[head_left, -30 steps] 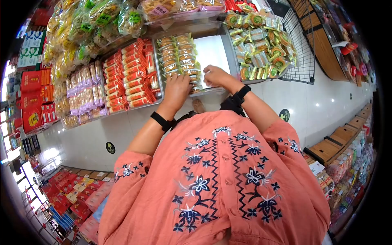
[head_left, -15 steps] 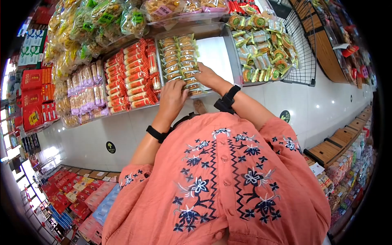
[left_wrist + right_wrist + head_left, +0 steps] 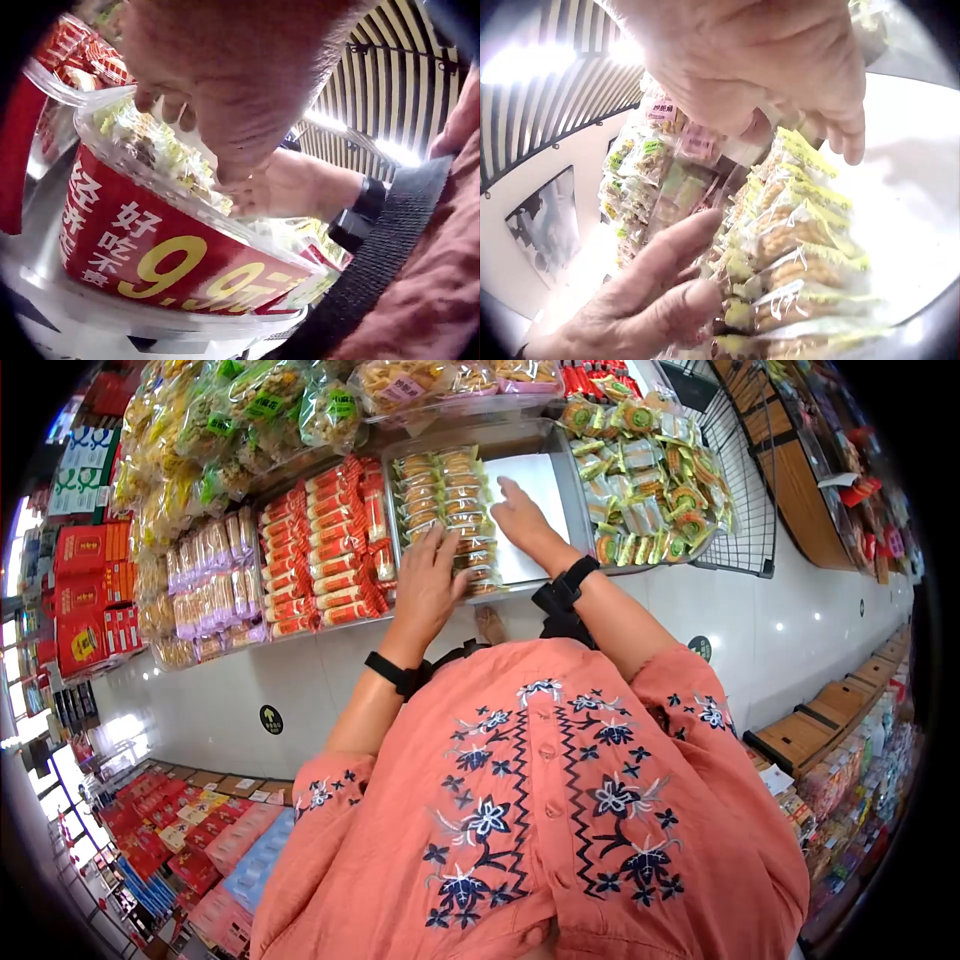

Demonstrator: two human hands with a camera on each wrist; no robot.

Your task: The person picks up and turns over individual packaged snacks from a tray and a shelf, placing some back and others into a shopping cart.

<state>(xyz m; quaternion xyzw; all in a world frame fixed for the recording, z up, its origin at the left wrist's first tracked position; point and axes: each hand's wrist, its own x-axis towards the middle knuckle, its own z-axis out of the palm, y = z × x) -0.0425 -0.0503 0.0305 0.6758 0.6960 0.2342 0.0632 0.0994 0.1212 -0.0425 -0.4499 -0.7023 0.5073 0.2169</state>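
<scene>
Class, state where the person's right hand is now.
In the head view, the right hand reaches over the metal tray, just right of the yellow packets.

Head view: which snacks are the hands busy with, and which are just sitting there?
In hand: left hand and right hand, both at the yellow-wrapped packets in the steel tray.
Just lying about: red packets, pink packets, green-labelled cakes, bagged snacks above.

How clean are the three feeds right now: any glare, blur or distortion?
Head view: heavy fisheye bending, black corners, otherwise sharp and evenly lit. Left wrist view: the left hand looms close and soft; ceiling lights flare on the right; red price label is readable. Right wrist view: white tray blown out, right hand blurred.
</scene>
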